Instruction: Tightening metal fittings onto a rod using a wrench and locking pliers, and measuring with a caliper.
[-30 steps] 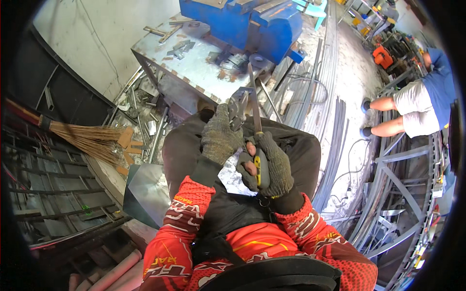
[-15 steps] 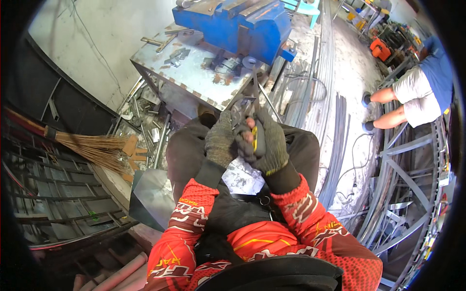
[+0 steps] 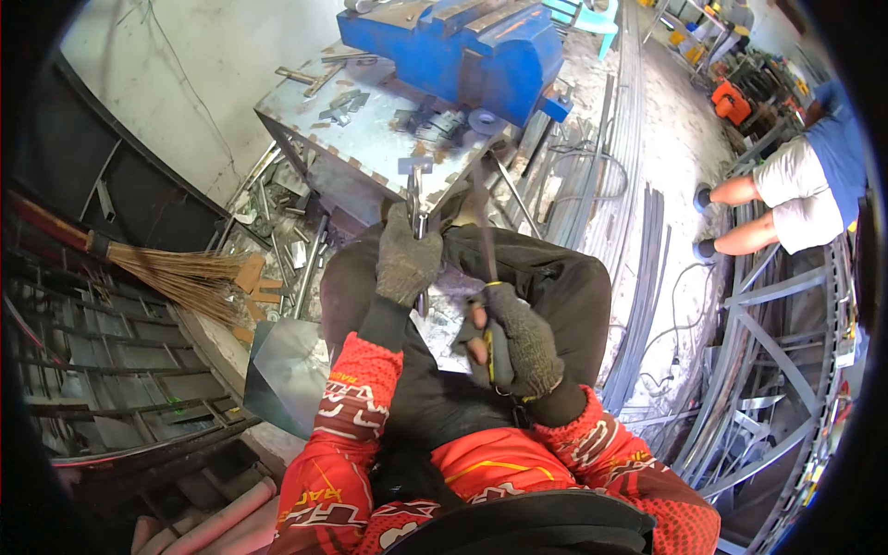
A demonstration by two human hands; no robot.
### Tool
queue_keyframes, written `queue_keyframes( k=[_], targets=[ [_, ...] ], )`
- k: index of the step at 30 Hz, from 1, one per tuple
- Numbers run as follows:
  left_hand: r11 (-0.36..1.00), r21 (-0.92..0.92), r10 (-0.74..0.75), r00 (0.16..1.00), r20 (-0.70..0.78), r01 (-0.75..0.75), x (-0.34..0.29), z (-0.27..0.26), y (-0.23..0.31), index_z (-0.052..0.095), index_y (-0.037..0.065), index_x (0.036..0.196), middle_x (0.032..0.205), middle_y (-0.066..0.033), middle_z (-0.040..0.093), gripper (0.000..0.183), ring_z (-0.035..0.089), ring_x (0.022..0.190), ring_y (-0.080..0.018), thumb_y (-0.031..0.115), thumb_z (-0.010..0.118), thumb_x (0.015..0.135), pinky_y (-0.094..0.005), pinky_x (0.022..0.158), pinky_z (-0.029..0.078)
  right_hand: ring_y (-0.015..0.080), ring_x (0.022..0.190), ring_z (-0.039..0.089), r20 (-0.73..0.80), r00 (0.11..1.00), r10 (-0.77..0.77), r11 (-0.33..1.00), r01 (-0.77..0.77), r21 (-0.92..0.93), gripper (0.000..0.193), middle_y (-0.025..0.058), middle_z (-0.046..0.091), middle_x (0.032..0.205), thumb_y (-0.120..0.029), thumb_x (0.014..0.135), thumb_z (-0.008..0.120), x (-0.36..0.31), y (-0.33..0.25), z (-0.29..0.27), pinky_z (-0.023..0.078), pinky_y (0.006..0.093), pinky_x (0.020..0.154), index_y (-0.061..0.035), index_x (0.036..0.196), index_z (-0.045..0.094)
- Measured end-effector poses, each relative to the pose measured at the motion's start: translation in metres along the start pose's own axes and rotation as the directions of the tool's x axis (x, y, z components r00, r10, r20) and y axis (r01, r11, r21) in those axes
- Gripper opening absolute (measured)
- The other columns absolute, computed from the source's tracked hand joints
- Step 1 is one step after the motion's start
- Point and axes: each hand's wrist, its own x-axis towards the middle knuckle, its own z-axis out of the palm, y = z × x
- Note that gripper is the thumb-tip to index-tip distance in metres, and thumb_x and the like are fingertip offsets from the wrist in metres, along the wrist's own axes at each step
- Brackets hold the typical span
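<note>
My left hand (image 3: 409, 257), in a grey knit glove, is closed round what look like locking pliers (image 3: 413, 192), pointing away from me. Their jaws grip a small flat metal plate (image 3: 415, 166) near the front edge of the metal table. My right hand (image 3: 529, 347), gloved with some fingertips bare, is wrapped round the yellow-and-dark handle of a file (image 3: 487, 231). The file's long blade, blurred by motion, points away from me, to the right of the pliers and apart from the plate. Both hands are above my lap, between my knees.
On the metal table (image 3: 305, 120) stand a blue bench vise (image 3: 462, 65) and several small metal plates (image 3: 342, 106). Metal bars (image 3: 638, 268) lie along the floor to the right. A stick broom (image 3: 176, 273) is at left. Another person (image 3: 795, 185) stands at far right.
My right hand has drawn the file back toward me and right, away from the plate. My left hand has shifted slightly left, and the plate now shows face-on.
</note>
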Motion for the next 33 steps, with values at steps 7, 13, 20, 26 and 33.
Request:
queue_keyframes(
  k=[7,13,20,26,33],
  targets=[
    [0.597,-0.517,-0.341,0.777,0.530,0.614,-0.032,-0.051,0.034,0.050,0.006,0.135,0.084,-0.0016,0.055,0.045,0.059,0.065,-0.0096,0.005,0.064,0.092,-0.0256,0.051,0.058,0.0076,0.066,0.053,0.054,0.945,-0.322,0.729,0.284,-0.623,0.015,0.0006,0.059,0.082,-0.022,0.107,0.055,0.046,-0.039,-0.056,0.044,0.0272,0.058,-0.0066,0.107,0.057],
    [0.658,-0.439,-0.321,0.755,0.571,0.612,-0.037,-0.041,0.034,0.047,0.008,0.144,0.079,0.0007,0.055,0.055,0.056,0.059,-0.0087,-0.003,0.061,0.092,-0.0246,0.049,0.055,0.0238,0.074,0.064,0.148,0.853,-0.501,0.470,0.412,-0.781,0.021,0.0104,0.064,0.084,-0.021,0.103,0.057,0.094,-0.024,-0.044,0.049,0.0380,0.065,-0.0021,0.112,0.060],
    [0.694,-0.377,-0.367,0.751,0.549,0.614,-0.046,-0.032,0.018,0.045,0.010,0.147,0.091,-0.0073,0.056,0.061,0.059,0.063,-0.0153,0.000,0.062,0.089,-0.0307,0.050,0.055,0.0456,0.090,0.066,0.457,0.581,-0.673,-0.250,0.403,-0.880,0.028,0.0254,0.064,0.088,-0.030,0.104,0.049,0.112,-0.010,-0.047,0.050,0.0545,0.076,-0.0044,0.105,0.061],
    [0.654,-0.571,-0.324,0.866,0.381,0.496,-0.044,-0.045,0.015,0.048,0.011,0.147,0.086,-0.0028,0.060,0.060,0.057,0.061,-0.0102,0.000,0.063,0.091,-0.0268,0.051,0.052,0.0489,0.088,0.064,-0.027,0.777,-0.629,0.075,0.026,-0.997,0.035,0.0279,0.065,0.087,-0.033,0.105,0.048,0.124,0.019,-0.162,0.049,0.0551,0.075,-0.0015,0.099,0.060],
    [0.661,-0.518,-0.321,0.829,0.459,0.543,-0.038,-0.047,0.014,0.047,0.010,0.146,0.082,0.0033,0.052,0.057,0.055,0.065,-0.0080,0.003,0.066,0.093,-0.0235,0.049,0.051,0.0456,0.082,0.065,0.341,0.633,-0.695,0.048,0.515,-0.856,0.033,0.0251,0.065,0.083,-0.033,0.104,0.054,0.113,-0.029,-0.040,0.049,0.0509,0.072,-0.0023,0.106,0.066]
  ],
)
